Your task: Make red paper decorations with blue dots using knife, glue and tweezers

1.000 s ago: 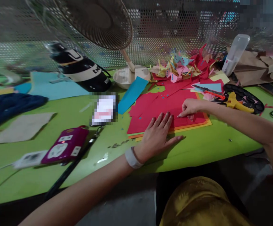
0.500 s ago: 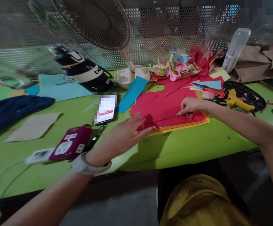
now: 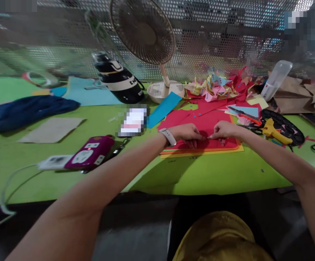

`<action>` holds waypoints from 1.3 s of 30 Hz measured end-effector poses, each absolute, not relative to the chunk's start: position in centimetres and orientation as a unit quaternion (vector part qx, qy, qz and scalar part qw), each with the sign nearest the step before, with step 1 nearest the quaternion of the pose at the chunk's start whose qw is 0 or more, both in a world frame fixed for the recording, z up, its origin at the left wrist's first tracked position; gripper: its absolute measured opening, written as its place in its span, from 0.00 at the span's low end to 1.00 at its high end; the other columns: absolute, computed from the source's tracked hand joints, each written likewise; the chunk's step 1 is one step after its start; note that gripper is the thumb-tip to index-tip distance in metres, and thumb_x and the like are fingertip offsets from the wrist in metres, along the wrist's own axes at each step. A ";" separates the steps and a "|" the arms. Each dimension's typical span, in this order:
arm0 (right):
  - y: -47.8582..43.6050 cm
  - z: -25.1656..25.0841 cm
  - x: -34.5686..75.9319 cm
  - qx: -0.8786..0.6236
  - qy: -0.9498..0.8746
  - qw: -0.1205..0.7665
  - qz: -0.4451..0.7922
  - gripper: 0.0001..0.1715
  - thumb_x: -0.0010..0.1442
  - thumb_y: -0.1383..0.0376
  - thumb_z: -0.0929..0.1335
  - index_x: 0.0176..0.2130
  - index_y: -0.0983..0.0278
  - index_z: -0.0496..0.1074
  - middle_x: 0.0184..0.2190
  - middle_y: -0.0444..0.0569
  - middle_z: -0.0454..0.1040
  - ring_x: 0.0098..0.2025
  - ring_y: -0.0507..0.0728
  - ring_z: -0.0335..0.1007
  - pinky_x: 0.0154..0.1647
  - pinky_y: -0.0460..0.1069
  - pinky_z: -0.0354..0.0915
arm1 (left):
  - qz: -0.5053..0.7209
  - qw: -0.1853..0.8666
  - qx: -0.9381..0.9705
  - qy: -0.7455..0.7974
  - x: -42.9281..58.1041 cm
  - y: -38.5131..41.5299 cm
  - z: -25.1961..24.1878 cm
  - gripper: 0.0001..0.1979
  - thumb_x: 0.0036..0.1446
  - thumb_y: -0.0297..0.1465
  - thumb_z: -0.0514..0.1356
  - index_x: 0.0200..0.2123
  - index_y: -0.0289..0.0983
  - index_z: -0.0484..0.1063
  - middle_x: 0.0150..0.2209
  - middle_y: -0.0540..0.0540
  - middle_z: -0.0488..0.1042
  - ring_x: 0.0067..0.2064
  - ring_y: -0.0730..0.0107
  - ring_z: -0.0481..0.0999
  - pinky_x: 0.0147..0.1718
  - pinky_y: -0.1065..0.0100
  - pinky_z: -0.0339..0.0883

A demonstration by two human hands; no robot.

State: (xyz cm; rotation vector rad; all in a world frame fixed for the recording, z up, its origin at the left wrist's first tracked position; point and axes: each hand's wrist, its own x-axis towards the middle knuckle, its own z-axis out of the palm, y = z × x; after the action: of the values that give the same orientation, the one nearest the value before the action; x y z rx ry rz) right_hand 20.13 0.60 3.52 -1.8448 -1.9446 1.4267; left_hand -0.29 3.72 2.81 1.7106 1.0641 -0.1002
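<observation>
Sheets of red paper (image 3: pixel 179 121) lie on top of an orange and yellow stack (image 3: pixel 201 150) near the table's front edge. Over the red paper my left hand (image 3: pixel 189 132), with a pale watch on its wrist, reaches in with the fingers drawn together. Facing it, my right hand (image 3: pixel 223 130) is closed in a pinch. The two sets of fingertips almost meet at a piece of red paper, whose outline blends into the sheets below. The fingers partly hide what lies under them.
Scissors (image 3: pixel 252 129), a yellow glue gun (image 3: pixel 275 132) and a black palette (image 3: pixel 288 123) lie right of the stack. Left are a phone (image 3: pixel 133 121), a purple power block (image 3: pixel 89 153) and a bottle (image 3: pixel 122 81). Behind stand a fan (image 3: pixel 143 34) and paper scraps (image 3: pixel 214 85).
My left hand has moved right, from the stack's left edge onto the red paper beside my right hand, and its spread fingers have closed. My right hand stays at the red paper. The view has shifted.
</observation>
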 end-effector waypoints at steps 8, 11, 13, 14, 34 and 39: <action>0.6 3.6 20.2 -0.601 -0.648 0.045 0.465 0.27 0.53 0.53 0.78 0.20 0.64 0.65 0.12 0.43 0.70 0.16 0.49 0.68 0.22 0.43 0.67 | -0.082 0.480 0.745 0.456 -4.6 4.6 3.3 0.27 0.44 0.55 0.69 0.12 0.39 0.74 0.15 0.42 0.74 0.17 0.69 0.69 0.21 0.68 0.62; 0.7 3.6 20.3 -0.605 -0.647 0.045 0.461 0.26 0.54 0.54 0.78 0.20 0.63 0.64 0.12 0.42 0.70 0.17 0.50 0.69 0.23 0.44 0.67 | -0.097 0.481 0.744 0.454 -7.6 5.3 3.3 0.26 0.43 0.55 0.69 0.12 0.40 0.74 0.15 0.42 0.74 0.16 0.69 0.69 0.20 0.69 0.63; 0.7 3.5 20.4 -0.609 -0.651 0.039 0.452 0.25 0.56 0.54 0.77 0.21 0.63 0.64 0.13 0.43 0.70 0.18 0.51 0.71 0.24 0.45 0.67 | -0.121 0.467 0.743 0.464 -9.4 5.9 3.5 0.26 0.44 0.56 0.68 0.12 0.41 0.74 0.15 0.41 0.74 0.16 0.69 0.69 0.19 0.70 0.60; 0.6 3.5 20.4 -0.608 -0.658 0.032 0.442 0.25 0.57 0.54 0.76 0.21 0.63 0.65 0.14 0.43 0.70 0.19 0.52 0.72 0.25 0.45 0.67 | -0.138 0.456 0.745 0.467 -10.1 6.2 3.7 0.26 0.43 0.55 0.69 0.11 0.41 0.73 0.15 0.41 0.74 0.16 0.69 0.69 0.18 0.70 0.59; -1.9 5.4 21.0 -0.639 -0.683 0.274 0.224 0.12 0.63 0.55 0.67 0.37 0.62 0.71 0.22 0.42 0.70 0.25 0.53 0.66 0.27 0.47 0.57 | 0.418 0.389 0.681 0.459 -1.3 2.1 6.1 0.28 0.58 0.56 0.59 0.22 0.37 0.69 0.17 0.49 0.71 0.20 0.74 0.72 0.22 0.73 0.64; -3.4 5.0 19.2 -0.610 -0.684 0.303 0.259 0.11 0.62 0.56 0.68 0.35 0.61 0.70 0.19 0.41 0.66 0.23 0.52 0.61 0.26 0.46 0.57 | 0.410 0.583 0.598 0.367 0.9 1.1 4.3 0.27 0.43 0.54 0.71 0.28 0.34 0.75 0.28 0.46 0.79 0.33 0.68 0.79 0.39 0.67 0.74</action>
State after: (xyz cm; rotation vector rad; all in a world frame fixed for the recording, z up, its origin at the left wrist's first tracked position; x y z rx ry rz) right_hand 19.22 -3.38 4.95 -1.6176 -1.8139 0.6875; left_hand 0.93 1.13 4.28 1.3957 0.8573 0.9566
